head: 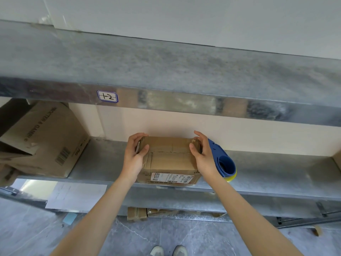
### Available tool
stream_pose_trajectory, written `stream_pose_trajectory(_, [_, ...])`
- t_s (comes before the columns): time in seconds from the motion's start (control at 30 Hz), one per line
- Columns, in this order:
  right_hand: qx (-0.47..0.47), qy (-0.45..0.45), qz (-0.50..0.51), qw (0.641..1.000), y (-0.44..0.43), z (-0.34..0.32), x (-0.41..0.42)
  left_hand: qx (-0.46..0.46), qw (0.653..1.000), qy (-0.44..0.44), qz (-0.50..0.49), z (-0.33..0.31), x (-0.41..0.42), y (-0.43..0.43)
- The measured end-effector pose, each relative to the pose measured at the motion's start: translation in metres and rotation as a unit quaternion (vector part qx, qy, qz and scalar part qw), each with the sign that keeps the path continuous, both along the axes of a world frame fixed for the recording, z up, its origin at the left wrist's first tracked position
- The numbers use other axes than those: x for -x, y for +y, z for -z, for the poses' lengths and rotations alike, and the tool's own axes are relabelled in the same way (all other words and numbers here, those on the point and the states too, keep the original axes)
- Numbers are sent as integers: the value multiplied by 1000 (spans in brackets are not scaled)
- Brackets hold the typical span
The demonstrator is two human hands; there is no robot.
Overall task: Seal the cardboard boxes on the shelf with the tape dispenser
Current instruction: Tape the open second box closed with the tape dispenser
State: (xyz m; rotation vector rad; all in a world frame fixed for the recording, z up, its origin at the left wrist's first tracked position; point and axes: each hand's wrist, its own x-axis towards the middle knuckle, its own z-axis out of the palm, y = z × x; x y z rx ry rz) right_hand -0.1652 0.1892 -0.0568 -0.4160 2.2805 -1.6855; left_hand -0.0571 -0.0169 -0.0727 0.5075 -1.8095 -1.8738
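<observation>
Grey metal shelf ahead: I see the small cardboard box at its near edge. My left hand and right hand grip its two ends, thumbs on top and fingers curled over. The blue tape dispenser lies just right of the box, possibly touching my right hand.

A small white label with a blue border and black handwritten marks is in the upper left part of the view. Above it, a plain white wall fills the top. At the lower left a white sheet of paper hangs, and just below it there is a small light blue note. The floor is of grey stone-like tiles. Two grey shoes show at the bottom edge, side by side. Thin dark metal rods lie low at the right.
</observation>
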Motion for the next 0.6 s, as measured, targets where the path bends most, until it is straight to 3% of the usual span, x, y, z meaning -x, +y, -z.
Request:
stream_pose_trajectory(0.13, [-24, 15, 1, 1000, -1, -5, 0, 36, 999, -15, -9, -1, 1, 2])
stream_pose_trajectory(0.2, [-40, 22, 1, 999, -3, -8, 0, 103, 993, -62, -4, -4, 3, 2])
stream_pose_trajectory(0.37, [-115, 33, -18, 993, -10, -8, 2, 297, 927, -230, 6, -20, 12, 1])
stream_pose_trajectory(0.5, [-156, -4, -51, 986, -15, -16, 15, 346, 893, -287, 8, -26, 15, 7])
stream_pose_trajectory(0.6, [-225, 46, -35, 973, -24, -11, 13, 361, 880, -308, -23, -29, 18, 14])
